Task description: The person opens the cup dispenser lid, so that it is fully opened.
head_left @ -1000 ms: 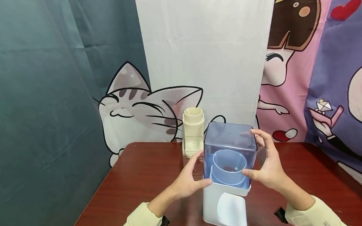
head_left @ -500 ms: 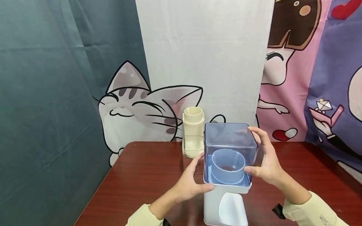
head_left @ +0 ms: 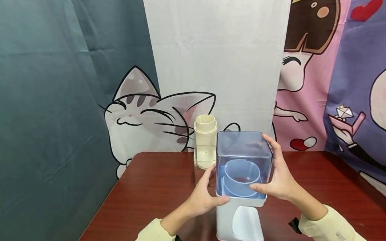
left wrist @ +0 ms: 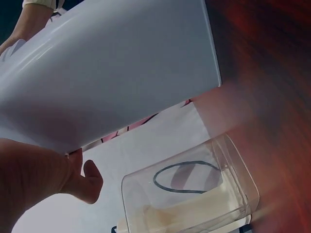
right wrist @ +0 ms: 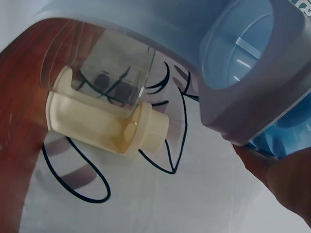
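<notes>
A pet feeder stands upright on the table, with a white base (head_left: 225, 218), a scooped tray (head_left: 248, 225) at its front and a translucent blue hopper (head_left: 244, 142) on top. Through the hopper's front wall a round blue collar (head_left: 241, 176) shows. My left hand (head_left: 201, 198) grips the feeder's left side, thumb on the front near the hopper's lower rim, other fingertips hidden behind. My right hand (head_left: 279, 177) holds the hopper, thumb across its front and fingers round the right back edge. In the left wrist view the white base (left wrist: 112, 68) fills the upper part.
Behind the feeder, a cream dispenser (head_left: 206, 137) with a round neck stands near the table's back edge. A clear container (left wrist: 170, 182) stands beside it. The reddish-brown table (head_left: 153, 195) extends to both sides, and printed curtains (head_left: 222, 56) hang behind.
My right hand has shifted left along the hopper, its thumb now further across and lower on the front. The left hand keeps nearly the same place, its thumb slightly lower.
</notes>
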The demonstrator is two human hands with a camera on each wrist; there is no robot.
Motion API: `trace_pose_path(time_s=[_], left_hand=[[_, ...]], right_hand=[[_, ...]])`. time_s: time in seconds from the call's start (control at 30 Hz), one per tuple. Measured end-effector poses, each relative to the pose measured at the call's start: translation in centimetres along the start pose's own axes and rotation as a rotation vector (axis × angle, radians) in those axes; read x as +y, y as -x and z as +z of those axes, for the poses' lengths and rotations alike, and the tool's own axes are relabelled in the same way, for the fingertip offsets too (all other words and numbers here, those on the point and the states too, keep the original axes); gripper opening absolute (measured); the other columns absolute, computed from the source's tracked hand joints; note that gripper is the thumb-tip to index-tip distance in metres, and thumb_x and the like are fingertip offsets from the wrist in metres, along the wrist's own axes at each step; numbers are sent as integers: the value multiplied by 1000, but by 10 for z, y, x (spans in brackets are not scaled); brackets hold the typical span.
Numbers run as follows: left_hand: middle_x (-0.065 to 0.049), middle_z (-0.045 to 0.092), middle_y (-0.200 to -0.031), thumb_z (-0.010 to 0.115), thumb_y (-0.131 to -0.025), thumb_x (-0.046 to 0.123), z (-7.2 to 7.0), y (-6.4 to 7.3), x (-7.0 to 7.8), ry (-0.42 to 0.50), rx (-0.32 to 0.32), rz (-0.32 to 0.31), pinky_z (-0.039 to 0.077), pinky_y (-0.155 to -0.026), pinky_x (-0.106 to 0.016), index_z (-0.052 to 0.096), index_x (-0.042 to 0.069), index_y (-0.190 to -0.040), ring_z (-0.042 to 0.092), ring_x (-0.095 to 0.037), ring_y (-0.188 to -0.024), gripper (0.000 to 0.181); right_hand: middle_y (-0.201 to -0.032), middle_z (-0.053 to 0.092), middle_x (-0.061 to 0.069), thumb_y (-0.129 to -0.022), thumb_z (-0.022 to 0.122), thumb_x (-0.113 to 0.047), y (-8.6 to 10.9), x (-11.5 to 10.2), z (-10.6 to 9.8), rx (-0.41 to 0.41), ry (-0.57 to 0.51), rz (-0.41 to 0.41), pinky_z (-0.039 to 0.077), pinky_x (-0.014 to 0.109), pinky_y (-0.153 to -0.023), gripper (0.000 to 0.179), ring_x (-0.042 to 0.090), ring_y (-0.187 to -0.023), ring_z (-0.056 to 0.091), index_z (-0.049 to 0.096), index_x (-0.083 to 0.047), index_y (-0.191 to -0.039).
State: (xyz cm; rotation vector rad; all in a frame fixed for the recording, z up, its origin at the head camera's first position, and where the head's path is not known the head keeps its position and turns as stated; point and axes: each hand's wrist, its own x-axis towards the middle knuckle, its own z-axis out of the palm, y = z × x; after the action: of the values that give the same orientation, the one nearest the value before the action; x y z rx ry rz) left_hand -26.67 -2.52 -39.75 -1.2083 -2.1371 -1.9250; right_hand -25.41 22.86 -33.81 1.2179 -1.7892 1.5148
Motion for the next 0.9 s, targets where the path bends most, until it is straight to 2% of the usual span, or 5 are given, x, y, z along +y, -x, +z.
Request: trace_pose_path(time_s=[0.17, 0.4, 0.6, 0.73, 0.9], left_hand=[[-3, 52, -131, 83, -72, 15, 4, -1, -6, -10, 43, 17, 41, -103, -38, 34, 13, -150, 49, -25, -121, 92], [-4, 52, -131, 86, -69, 18, 6, 0, -5, -70, 67, 6, 40, -101, -39, 35, 16, -148, 48, -23, -121, 94], [-3, 55, -130, 84, -68, 24, 8, 1, -12, -150, 91, 98, 42, -100, -33, 36, 14, -147, 52, -22, -118, 92], [-5, 55, -130, 82, -68, 26, 9, -1, -18, -154, 108, 156, 45, -97, -31, 36, 13, -147, 54, -22, -116, 92], [-5, 56, -128, 82, -68, 27, 10, -2, -18, -170, 113, 164, 48, -93, -31, 36, 13, -147, 54, -18, -113, 93]], right_hand=[[-136, 45, 12, -57, 87, -3, 0, 2, 0, 17, 66, 15, 48, 24, -88, 121, 22, -117, 49, 11, 1, -153], [-132, 46, 13, -63, 82, -3, -1, 2, -1, 23, -17, 42, 51, 26, -86, 112, 23, -116, 51, 13, 0, -153], [-134, 47, 14, -61, 86, -2, -1, 3, -1, 4, -45, -59, 52, 28, -87, 114, 22, -116, 53, 13, 6, -149], [-137, 47, 14, -61, 89, -7, -3, 5, -3, -27, -23, -130, 51, 27, -89, 115, 22, -117, 53, 13, 8, -147], [-138, 46, 14, -65, 88, -12, -4, 5, -7, -36, 31, -110, 50, 26, -89, 113, 22, -117, 53, 13, 8, -147]])
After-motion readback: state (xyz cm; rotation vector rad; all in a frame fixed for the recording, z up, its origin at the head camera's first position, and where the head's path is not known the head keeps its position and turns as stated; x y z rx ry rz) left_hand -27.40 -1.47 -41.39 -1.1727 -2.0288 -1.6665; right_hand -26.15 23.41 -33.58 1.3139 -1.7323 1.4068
